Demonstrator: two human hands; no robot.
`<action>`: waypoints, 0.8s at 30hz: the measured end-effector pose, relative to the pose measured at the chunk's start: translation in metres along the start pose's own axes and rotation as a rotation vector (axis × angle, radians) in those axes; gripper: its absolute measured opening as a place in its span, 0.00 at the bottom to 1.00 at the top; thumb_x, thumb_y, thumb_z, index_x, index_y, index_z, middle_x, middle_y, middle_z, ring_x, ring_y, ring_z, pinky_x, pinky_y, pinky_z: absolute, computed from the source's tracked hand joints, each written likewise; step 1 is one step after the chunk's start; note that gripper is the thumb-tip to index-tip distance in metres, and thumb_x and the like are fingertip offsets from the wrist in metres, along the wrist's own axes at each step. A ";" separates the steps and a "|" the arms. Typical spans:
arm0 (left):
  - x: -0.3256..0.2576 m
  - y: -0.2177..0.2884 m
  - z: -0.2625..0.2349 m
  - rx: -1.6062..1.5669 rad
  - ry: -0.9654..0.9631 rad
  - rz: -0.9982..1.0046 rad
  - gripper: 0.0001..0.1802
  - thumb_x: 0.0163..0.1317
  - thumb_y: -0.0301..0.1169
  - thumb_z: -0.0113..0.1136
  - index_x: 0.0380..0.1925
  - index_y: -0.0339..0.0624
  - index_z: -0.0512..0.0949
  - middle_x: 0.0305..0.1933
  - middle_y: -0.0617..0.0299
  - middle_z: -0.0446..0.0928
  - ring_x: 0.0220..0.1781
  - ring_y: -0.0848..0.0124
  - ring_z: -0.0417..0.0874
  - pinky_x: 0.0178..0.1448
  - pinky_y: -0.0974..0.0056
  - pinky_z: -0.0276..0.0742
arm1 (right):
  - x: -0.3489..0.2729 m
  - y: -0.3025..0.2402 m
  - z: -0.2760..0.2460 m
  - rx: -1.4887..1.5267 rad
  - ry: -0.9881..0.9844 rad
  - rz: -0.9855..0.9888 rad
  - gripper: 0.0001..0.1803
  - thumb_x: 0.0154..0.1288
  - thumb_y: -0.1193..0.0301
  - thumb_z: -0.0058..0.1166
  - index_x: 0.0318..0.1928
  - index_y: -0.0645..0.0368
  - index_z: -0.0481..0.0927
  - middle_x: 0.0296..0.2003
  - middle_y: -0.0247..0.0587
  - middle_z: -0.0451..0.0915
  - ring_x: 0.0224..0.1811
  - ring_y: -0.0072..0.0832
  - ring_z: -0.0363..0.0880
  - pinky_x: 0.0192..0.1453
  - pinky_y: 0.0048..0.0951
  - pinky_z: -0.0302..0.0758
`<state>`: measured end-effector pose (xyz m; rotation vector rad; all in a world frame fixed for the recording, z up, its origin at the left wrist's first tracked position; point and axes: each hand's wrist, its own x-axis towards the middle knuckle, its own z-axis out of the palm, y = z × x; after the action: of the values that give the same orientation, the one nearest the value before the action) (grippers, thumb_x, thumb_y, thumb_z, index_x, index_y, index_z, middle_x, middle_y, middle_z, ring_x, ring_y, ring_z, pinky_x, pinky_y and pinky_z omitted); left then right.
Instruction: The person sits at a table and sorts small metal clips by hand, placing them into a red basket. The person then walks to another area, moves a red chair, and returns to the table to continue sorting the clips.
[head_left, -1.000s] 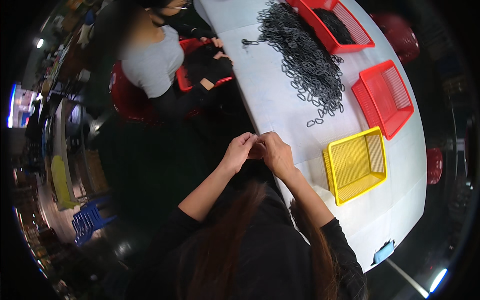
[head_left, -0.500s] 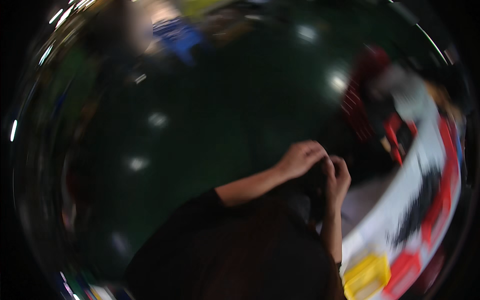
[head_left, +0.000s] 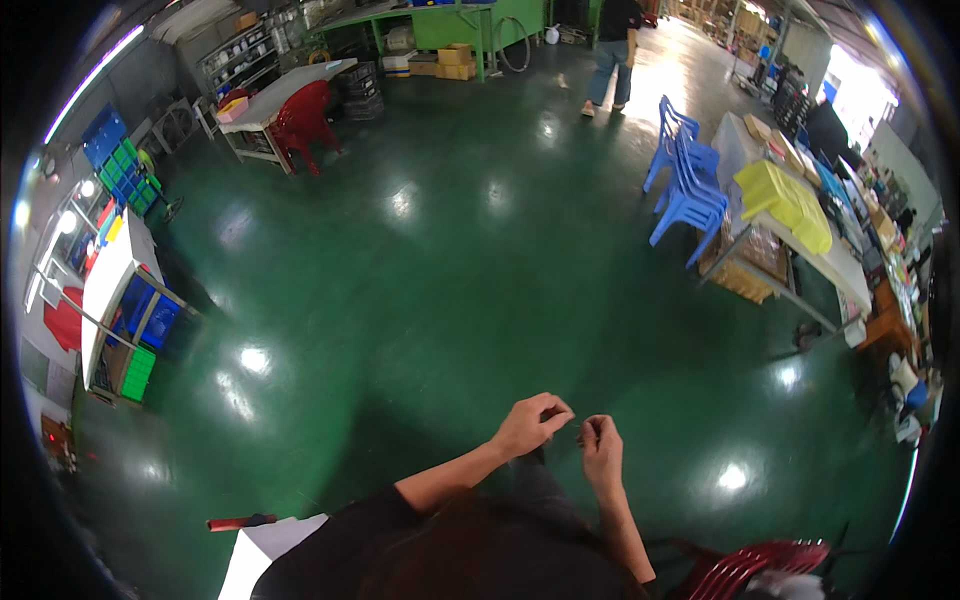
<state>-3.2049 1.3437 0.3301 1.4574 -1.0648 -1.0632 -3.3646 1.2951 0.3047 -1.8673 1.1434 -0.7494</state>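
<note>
Left hand (head_left: 530, 428) is pinching its fingers narrow, right hand (head_left: 602, 450) is holding curled fingertips just beside, gap showing between; cannot tell if either is gripping a small item there. Green floor (head_left: 440, 300) is lying beneath; dark red chair (head_left: 760, 568) is standing lower right, blue chairs (head_left: 690, 195) farther off.

Blue chairs (head_left: 692, 208) on green floor (head_left: 430, 270)

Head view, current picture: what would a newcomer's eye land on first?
Probably the wide, glossy green floor filling the middle. Then the blue chairs at upper right, near a draped yellow cloth. Low and near the centre, the left hand and right hand are close but apart; anything between their fingers is too small to tell.
</note>
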 end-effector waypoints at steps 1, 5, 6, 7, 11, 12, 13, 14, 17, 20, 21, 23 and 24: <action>0.006 -0.010 -0.020 0.004 0.022 -0.065 0.06 0.56 0.30 0.57 0.30 0.38 0.77 0.30 0.62 0.78 0.32 0.75 0.77 0.38 0.70 0.72 | 0.018 -0.008 0.016 0.114 -0.051 0.087 0.08 0.65 0.72 0.44 0.35 0.66 0.70 0.25 0.39 0.74 0.24 0.23 0.75 0.28 0.24 0.72; 0.073 -0.043 -0.094 0.185 0.112 0.022 0.07 0.55 0.30 0.58 0.29 0.37 0.77 0.28 0.62 0.78 0.30 0.75 0.76 0.37 0.69 0.72 | 0.124 -0.021 0.094 0.412 -0.151 0.244 0.07 0.65 0.72 0.45 0.34 0.65 0.70 0.24 0.36 0.74 0.23 0.20 0.73 0.27 0.22 0.70; 0.093 -0.050 -0.115 0.158 0.145 -0.021 0.07 0.55 0.30 0.58 0.28 0.37 0.77 0.27 0.62 0.78 0.30 0.75 0.76 0.37 0.69 0.72 | 0.154 -0.021 0.116 0.394 -0.198 0.211 0.07 0.65 0.72 0.45 0.33 0.65 0.70 0.24 0.36 0.74 0.23 0.20 0.73 0.27 0.22 0.70; 0.114 -0.050 -0.134 0.135 0.166 -0.054 0.07 0.55 0.30 0.58 0.28 0.38 0.76 0.27 0.62 0.78 0.29 0.75 0.76 0.36 0.68 0.72 | 0.185 -0.025 0.132 0.379 -0.229 0.175 0.07 0.65 0.72 0.45 0.33 0.64 0.70 0.23 0.35 0.74 0.23 0.20 0.73 0.27 0.21 0.70; 0.173 -0.040 -0.237 0.185 0.352 -0.171 0.08 0.56 0.32 0.58 0.31 0.38 0.77 0.30 0.60 0.79 0.33 0.74 0.78 0.38 0.68 0.74 | 0.302 -0.094 0.213 0.350 -0.459 0.074 0.06 0.63 0.73 0.47 0.34 0.64 0.72 0.23 0.35 0.74 0.23 0.19 0.71 0.26 0.22 0.69; 0.180 -0.042 -0.267 0.231 0.432 -0.153 0.09 0.56 0.33 0.58 0.31 0.39 0.77 0.31 0.60 0.80 0.34 0.74 0.78 0.39 0.68 0.74 | 0.325 -0.113 0.239 0.329 -0.542 0.031 0.06 0.63 0.73 0.48 0.34 0.64 0.72 0.24 0.36 0.75 0.24 0.19 0.71 0.27 0.23 0.69; 0.186 -0.044 -0.297 0.192 0.503 -0.220 0.09 0.57 0.34 0.57 0.34 0.40 0.78 0.32 0.61 0.80 0.34 0.76 0.78 0.40 0.68 0.75 | 0.348 -0.127 0.268 0.345 -0.635 -0.072 0.06 0.63 0.73 0.48 0.35 0.64 0.72 0.24 0.37 0.75 0.24 0.19 0.72 0.27 0.23 0.69; 0.193 -0.046 -0.324 0.187 0.532 -0.247 0.10 0.58 0.34 0.56 0.35 0.39 0.78 0.32 0.61 0.80 0.35 0.76 0.78 0.40 0.69 0.74 | 0.370 -0.138 0.296 0.349 -0.716 -0.178 0.06 0.63 0.73 0.48 0.36 0.64 0.72 0.24 0.38 0.75 0.23 0.20 0.72 0.27 0.24 0.69; 0.210 -0.064 -0.393 -0.031 0.730 -0.283 0.13 0.60 0.36 0.54 0.37 0.37 0.77 0.31 0.59 0.79 0.33 0.75 0.78 0.37 0.70 0.72 | 0.442 -0.170 0.381 0.328 -0.934 -0.337 0.05 0.62 0.74 0.48 0.35 0.63 0.71 0.23 0.42 0.74 0.22 0.26 0.73 0.27 0.26 0.69; 0.224 -0.095 -0.478 -0.188 0.945 -0.334 0.13 0.63 0.36 0.49 0.40 0.40 0.76 0.33 0.64 0.78 0.33 0.76 0.78 0.37 0.71 0.73 | 0.529 -0.149 0.497 0.174 -0.842 -0.578 0.04 0.60 0.74 0.48 0.33 0.62 0.68 0.26 0.48 0.75 0.28 0.42 0.76 0.31 0.35 0.71; 0.224 -0.112 -0.509 -0.198 1.007 -0.379 0.13 0.64 0.35 0.47 0.40 0.41 0.76 0.33 0.65 0.78 0.32 0.76 0.78 0.37 0.71 0.73 | 0.553 -0.139 0.527 0.095 -0.827 -0.582 0.04 0.60 0.74 0.47 0.33 0.60 0.67 0.28 0.49 0.75 0.32 0.47 0.75 0.35 0.39 0.70; 0.238 -0.130 -0.591 -0.197 1.087 -0.449 0.12 0.64 0.34 0.46 0.39 0.42 0.77 0.34 0.66 0.78 0.32 0.78 0.77 0.36 0.72 0.73 | 0.615 -0.107 0.577 -0.336 -0.910 -0.491 0.08 0.61 0.69 0.43 0.39 0.56 0.72 0.38 0.51 0.74 0.39 0.45 0.75 0.43 0.41 0.72; 0.258 -0.136 -0.631 -0.195 1.088 -0.463 0.12 0.64 0.34 0.46 0.39 0.42 0.77 0.34 0.66 0.78 0.32 0.78 0.77 0.35 0.73 0.73 | 0.651 -0.028 0.604 -0.525 -0.923 -0.508 0.13 0.59 0.66 0.43 0.43 0.56 0.74 0.45 0.46 0.72 0.45 0.42 0.74 0.48 0.41 0.72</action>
<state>-2.5223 1.2445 0.2444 1.7926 0.1481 -0.4732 -2.5981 0.9084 0.0750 -2.5542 0.2626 0.2432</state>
